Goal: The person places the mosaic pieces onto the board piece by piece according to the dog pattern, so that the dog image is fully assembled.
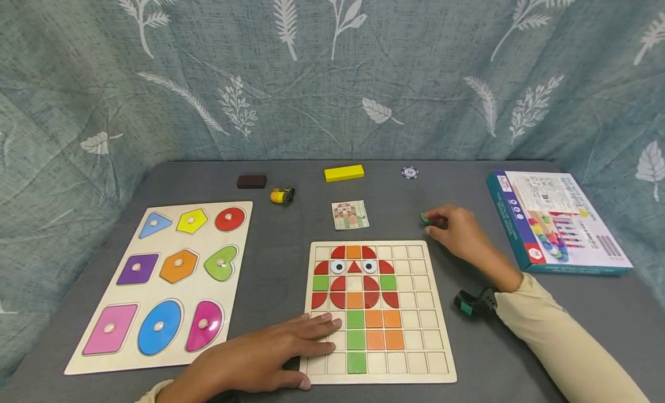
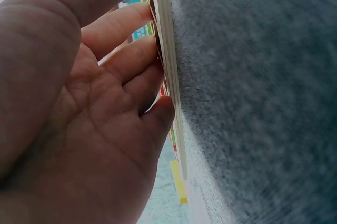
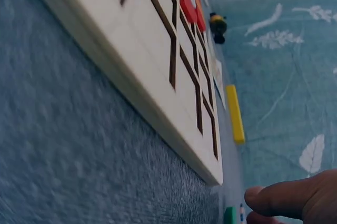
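A wooden grid board (image 1: 441, 368) lies at the front, with red, orange and green flat pieces and two eye pieces set in its squares. My left hand (image 1: 275, 348) rests on its lower left part, fingers extended; in the left wrist view the fingertips meet the board's edge (image 2: 171, 50). Beyond the board's upper right corner, my right hand (image 1: 459, 232) pinches a small green piece (image 1: 424, 219) at its fingertips, low over the table. The right wrist view shows only the thumb (image 3: 284, 197) and part of the green piece (image 3: 230, 215).
A small pattern card (image 1: 350, 215) lies behind the board. Left of it is a shape puzzle with knobs (image 1: 236, 276). A dark block (image 1: 251, 182), a toy vehicle (image 1: 282, 196), a yellow block (image 1: 344, 173) and a poker chip (image 1: 410, 172) line the back. A box (image 1: 561, 218) lies right.
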A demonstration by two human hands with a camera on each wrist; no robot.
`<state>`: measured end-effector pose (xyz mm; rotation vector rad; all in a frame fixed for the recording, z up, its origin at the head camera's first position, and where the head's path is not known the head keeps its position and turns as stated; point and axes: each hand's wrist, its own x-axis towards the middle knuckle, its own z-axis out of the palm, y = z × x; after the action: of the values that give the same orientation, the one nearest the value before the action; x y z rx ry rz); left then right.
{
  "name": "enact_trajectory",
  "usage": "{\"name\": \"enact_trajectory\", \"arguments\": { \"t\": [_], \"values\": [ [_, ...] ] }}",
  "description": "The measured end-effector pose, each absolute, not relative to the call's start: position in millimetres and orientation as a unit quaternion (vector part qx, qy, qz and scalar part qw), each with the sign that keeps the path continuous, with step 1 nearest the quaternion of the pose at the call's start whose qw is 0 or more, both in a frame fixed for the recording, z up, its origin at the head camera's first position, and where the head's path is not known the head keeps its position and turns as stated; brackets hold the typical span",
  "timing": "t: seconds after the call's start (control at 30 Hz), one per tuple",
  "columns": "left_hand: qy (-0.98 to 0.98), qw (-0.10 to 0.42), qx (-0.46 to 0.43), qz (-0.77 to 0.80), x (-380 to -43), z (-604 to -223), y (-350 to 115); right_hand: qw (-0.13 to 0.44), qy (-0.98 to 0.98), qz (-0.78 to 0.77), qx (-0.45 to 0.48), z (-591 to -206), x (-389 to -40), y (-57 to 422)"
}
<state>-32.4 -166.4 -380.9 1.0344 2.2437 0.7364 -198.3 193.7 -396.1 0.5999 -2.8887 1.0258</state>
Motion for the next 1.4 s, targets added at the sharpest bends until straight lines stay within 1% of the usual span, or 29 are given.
{"name": "enact_trajectory", "arguments": {
  "t": [0.2,0.4,0.87,1.2,1.4],
  "values": [
    [0.834,0.277,0.39,0.275,-33,-382,-167,0.016,-0.926,0.331,0.182,-398,-206,196],
    [0.834,0.267,0.4,0.272,-32,-383,-167,0.006,-0.925,0.339,0.173,-401,-212,196],
    [0.838,0.27,0.39,0.269,-33,-383,-166,-0.021,-0.933,0.312,0.176,-404,-224,190],
    [0.838,0.269,0.393,0.268,-33,-383,-166,0.003,-0.937,0.305,0.171,-400,-222,191],
    [0.838,0.271,0.39,0.27,-32,-383,-166,0.002,-0.936,0.305,0.174,-398,-220,193]
  ]
}}
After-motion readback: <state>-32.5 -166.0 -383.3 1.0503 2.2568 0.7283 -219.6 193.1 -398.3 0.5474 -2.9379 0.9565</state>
